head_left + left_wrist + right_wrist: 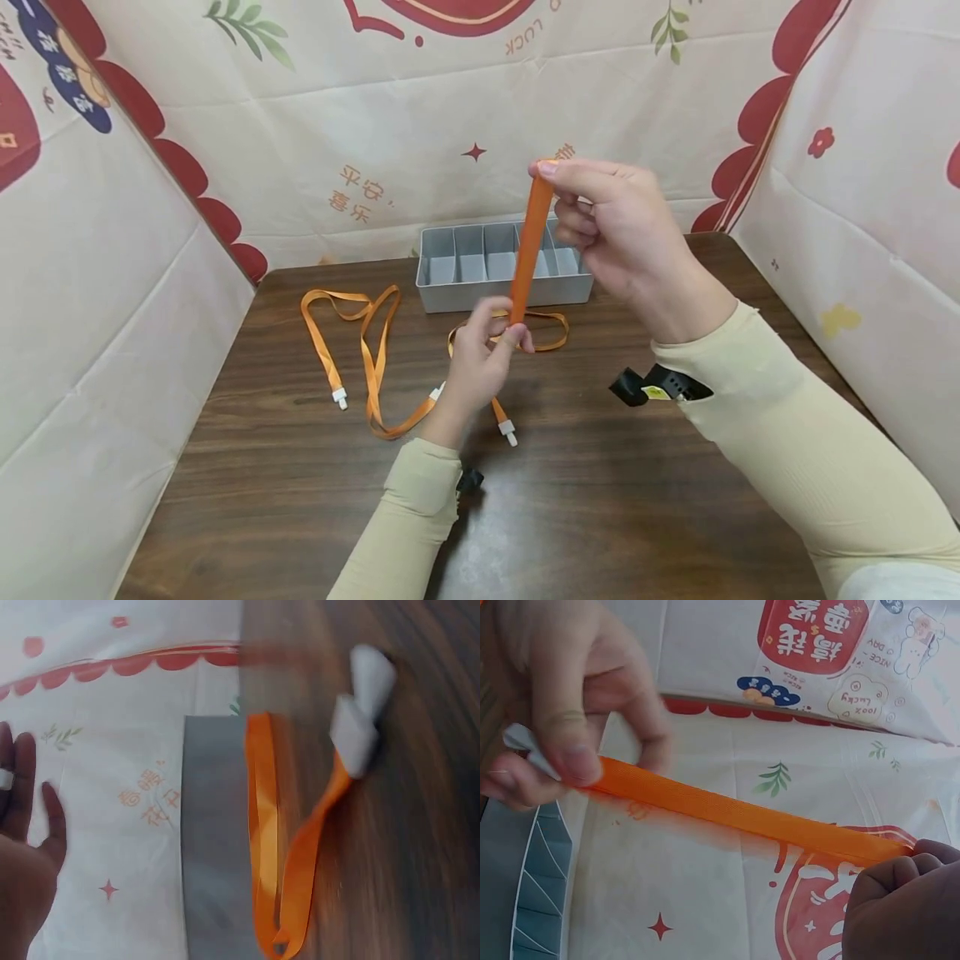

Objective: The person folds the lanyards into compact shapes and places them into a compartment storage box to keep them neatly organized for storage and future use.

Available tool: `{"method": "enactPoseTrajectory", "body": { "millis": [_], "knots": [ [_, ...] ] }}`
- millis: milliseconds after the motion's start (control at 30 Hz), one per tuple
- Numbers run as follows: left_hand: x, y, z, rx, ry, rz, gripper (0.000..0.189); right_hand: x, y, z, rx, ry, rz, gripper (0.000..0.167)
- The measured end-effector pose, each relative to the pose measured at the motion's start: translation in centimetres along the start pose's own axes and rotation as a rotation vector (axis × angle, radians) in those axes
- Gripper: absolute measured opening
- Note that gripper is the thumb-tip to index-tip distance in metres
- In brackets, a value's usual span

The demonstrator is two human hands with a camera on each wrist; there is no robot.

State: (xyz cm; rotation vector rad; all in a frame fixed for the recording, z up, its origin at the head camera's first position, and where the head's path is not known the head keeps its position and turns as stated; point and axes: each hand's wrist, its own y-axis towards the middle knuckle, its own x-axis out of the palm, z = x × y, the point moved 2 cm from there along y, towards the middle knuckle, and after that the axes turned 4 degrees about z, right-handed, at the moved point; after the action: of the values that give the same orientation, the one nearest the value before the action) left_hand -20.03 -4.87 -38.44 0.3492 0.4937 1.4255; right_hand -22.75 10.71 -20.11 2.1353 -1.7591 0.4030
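Observation:
An orange lanyard [531, 242] is stretched as a flat, folded strip between my two hands, its top leaning right. My right hand [626, 225] pinches the upper end between thumb and fingers. Lower down, the left hand [476, 358] pinches the other end, where a white clip [531, 748] pokes out beside the thumb in the right wrist view. Behind the left hand, another orange lanyard [553, 344] lies looped on the table, with its white clip [507, 430] toward me. More orange lanyard [378, 358] lies in loose bends to the left, a white clip [340, 398] at one end.
A grey divided box [502, 293] stands at the back of the brown wooden table [285, 508], behind the lanyards. Printed white cloth [300, 150] walls in the back and both sides. Black straps sit at both wrists.

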Motion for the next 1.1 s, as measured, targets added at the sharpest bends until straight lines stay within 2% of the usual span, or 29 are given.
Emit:
{"method": "enactPoseTrajectory", "body": {
  "millis": [100, 167, 233, 300, 400, 500, 533, 600, 700, 800, 967, 1100],
  "knots": [
    [0.1, -0.5, 0.4, 0.146, 0.088, -0.037, 0.027, 0.0, 0.4, 0.0, 0.004, -0.016, 0.014, 0.01],
    [0.1, -0.7, 0.7, 0.211, 0.157, -0.076, 0.026, 0.0, 0.6, 0.0, 0.007, -0.03, 0.018, 0.009],
    [0.1, -0.9, 1.0, 0.253, 0.22, -0.12, 0.028, -0.1, 0.9, 0.2, 0.014, -0.039, 0.02, 0.009],
    [0.0, -0.8, 1.2, 0.256, 0.248, -0.17, 0.037, -0.2, 1.0, 0.4, 0.025, -0.06, 0.022, 0.009],
    [-0.4, -0.6, 1.2, 0.157, 0.197, -0.243, 0.057, -0.4, 1.0, 0.7, 0.043, -0.102, 0.015, 0.01],
    [-0.8, -0.5, 1.2, 0.006, 0.092, -0.301, 0.07, -0.4, 0.9, 1.0, 0.059, -0.146, -0.005, 0.01],
    [-0.9, -0.4, 1.1, -0.045, 0.055, -0.318, 0.072, -0.4, 0.9, 1.0, 0.06, -0.159, -0.013, 0.009],
    [-1.0, -0.3, 1.1, -0.104, 0.012, -0.349, 0.072, -0.4, 0.8, 1.1, 0.06, -0.181, -0.033, 0.009],
    [-1.2, 0.0, 0.9, -0.138, -0.012, -0.377, 0.069, -0.3, 0.6, 1.1, 0.052, -0.22, -0.058, 0.01],
    [-1.4, 0.2, 0.7, -0.159, -0.019, -0.372, 0.067, -0.2, 0.3, 1.1, 0.061, -0.245, -0.077, 0.009],
    [-1.6, 0.9, 0.4, -0.19, -0.064, -0.32, 0.073, -0.2, -1.0, 1.4, 0.093, -0.282, -0.109, 0.01],
    [-1.7, 1.5, 0.3, -0.207, -0.137, -0.254, 0.074, -0.4, -2.5, 2.0, 0.097, -0.36, -0.114, 0.013]
  ]
}}
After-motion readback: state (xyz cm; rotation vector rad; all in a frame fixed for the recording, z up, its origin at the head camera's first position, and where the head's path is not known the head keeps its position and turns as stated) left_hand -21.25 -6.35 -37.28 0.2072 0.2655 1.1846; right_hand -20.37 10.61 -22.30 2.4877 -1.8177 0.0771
